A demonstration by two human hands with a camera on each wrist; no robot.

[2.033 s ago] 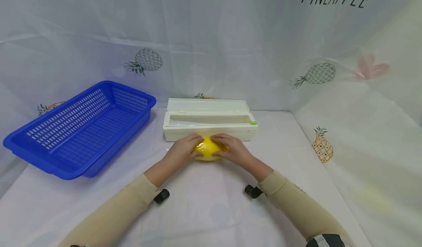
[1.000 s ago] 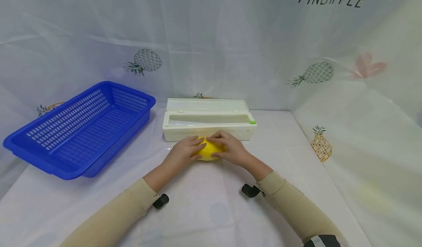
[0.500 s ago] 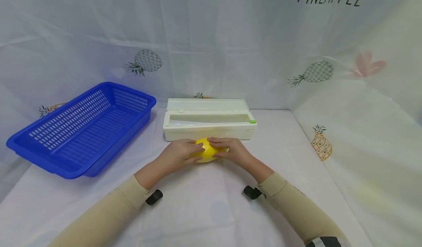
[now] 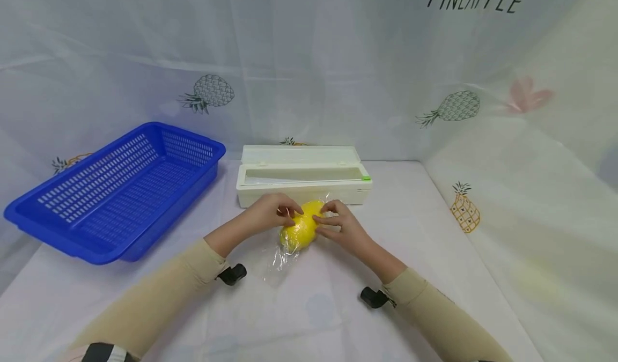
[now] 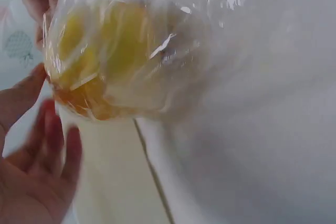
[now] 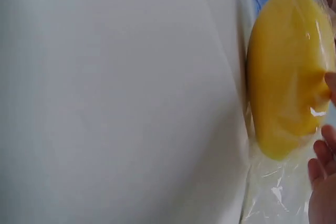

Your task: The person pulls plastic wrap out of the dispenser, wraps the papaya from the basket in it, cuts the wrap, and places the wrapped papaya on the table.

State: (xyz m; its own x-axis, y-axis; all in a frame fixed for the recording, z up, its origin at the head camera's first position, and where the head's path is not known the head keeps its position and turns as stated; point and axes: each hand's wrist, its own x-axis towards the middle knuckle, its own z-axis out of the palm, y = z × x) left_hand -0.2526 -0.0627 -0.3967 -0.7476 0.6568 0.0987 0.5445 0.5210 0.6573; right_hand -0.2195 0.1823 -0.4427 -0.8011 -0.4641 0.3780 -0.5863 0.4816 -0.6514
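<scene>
A yellow oval fruit (image 4: 300, 231) in clear plastic film sits tilted in front of the white box. The film's loose end (image 4: 281, 260) spreads out at its lower left. My left hand (image 4: 273, 212) holds the fruit's upper left side, fingers bent; in the left wrist view a fingertip touches the film's edge. My right hand (image 4: 344, 229) holds its right side with fingertips and thumb. In the right wrist view a finger of that hand presses the fruit (image 6: 286, 74), and the other fingers curl loosely beside it. The far side of the fruit is hidden.
Behind the hands stands a long white film box (image 4: 304, 193), lid raised, with a green slider (image 4: 366, 178) at its right end. A blue perforated basket (image 4: 120, 244) is at the left. White sheeting with pineapple prints hangs behind and at the right.
The fruit has turned from lying crosswise to slanting, its near end towards the lower left. The film's loose end now shows. Both hands have shifted around it.
</scene>
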